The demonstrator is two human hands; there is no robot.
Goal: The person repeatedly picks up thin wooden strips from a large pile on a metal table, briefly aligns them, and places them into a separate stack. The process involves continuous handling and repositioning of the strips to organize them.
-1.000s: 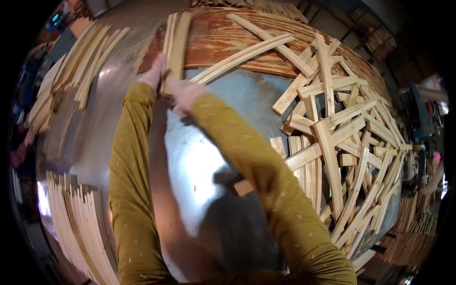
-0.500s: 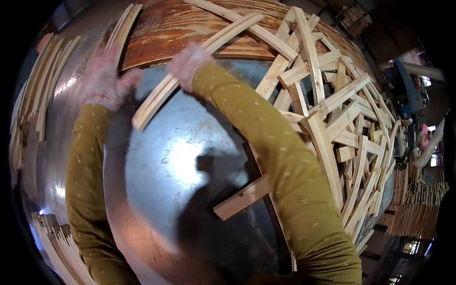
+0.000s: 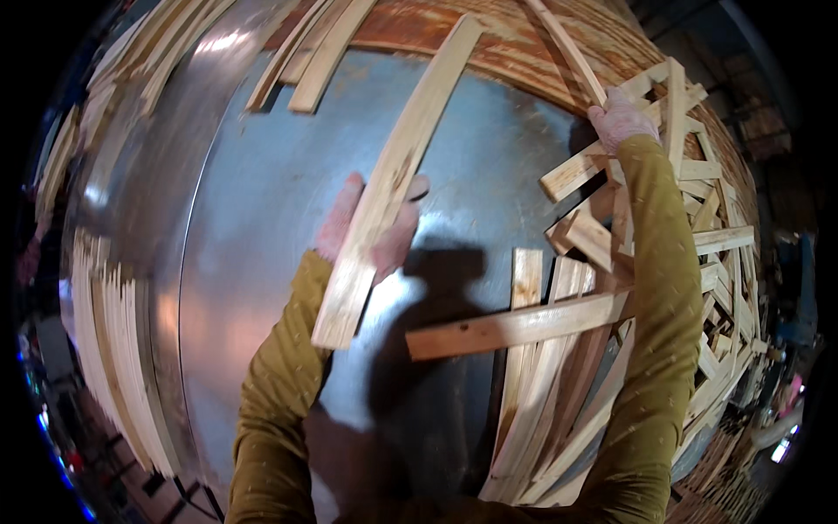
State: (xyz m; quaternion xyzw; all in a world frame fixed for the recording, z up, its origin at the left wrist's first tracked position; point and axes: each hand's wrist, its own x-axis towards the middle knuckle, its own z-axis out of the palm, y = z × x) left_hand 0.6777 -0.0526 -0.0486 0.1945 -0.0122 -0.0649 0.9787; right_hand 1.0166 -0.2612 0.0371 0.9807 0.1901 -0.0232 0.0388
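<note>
Left hand (image 3: 371,229) now grips the long pale wooden slat (image 3: 393,183), lifted over the grey metal table (image 3: 262,218); right hand (image 3: 621,118) has moved to the jumbled slat pile (image 3: 690,244), apparently gripping a thin strip (image 3: 567,52). Sorting continues.

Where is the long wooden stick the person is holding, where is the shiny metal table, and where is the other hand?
long wooden slat (image 3: 393,179), head view, on its flat face above the left hand.
metal table (image 3: 262,218), head view, on a bare shiny patch.
right hand (image 3: 620,118), head view, on the back of the hand.
</note>
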